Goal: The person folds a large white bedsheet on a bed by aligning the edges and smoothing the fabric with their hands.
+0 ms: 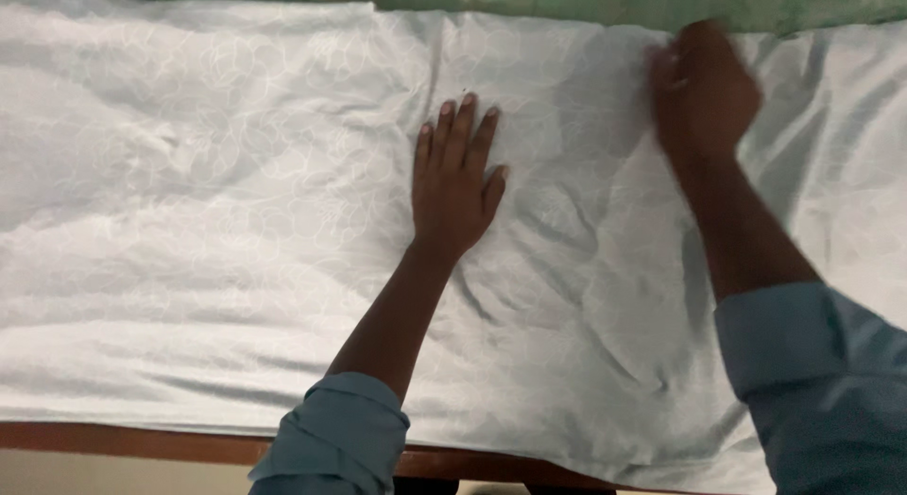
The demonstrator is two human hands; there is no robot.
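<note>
A white sheet (pixel 189 221) with a faint embossed flower pattern lies spread over a bed, creased in many places. My left hand (pixel 455 179) rests flat on it near the middle, palm down, fingers together and stretched out. My right hand (pixel 701 91) is blurred by motion near the sheet's far edge at the upper right; its fingers look curled, and whether they pinch the cloth is unclear. Both forearms come out of rolled blue sleeves.
A green patterned wall or cloth (pixel 567 2) runs along the far edge of the sheet. A brown wooden bed frame edge (pixel 142 441) shows below the sheet at the near side, with a pale floor beneath.
</note>
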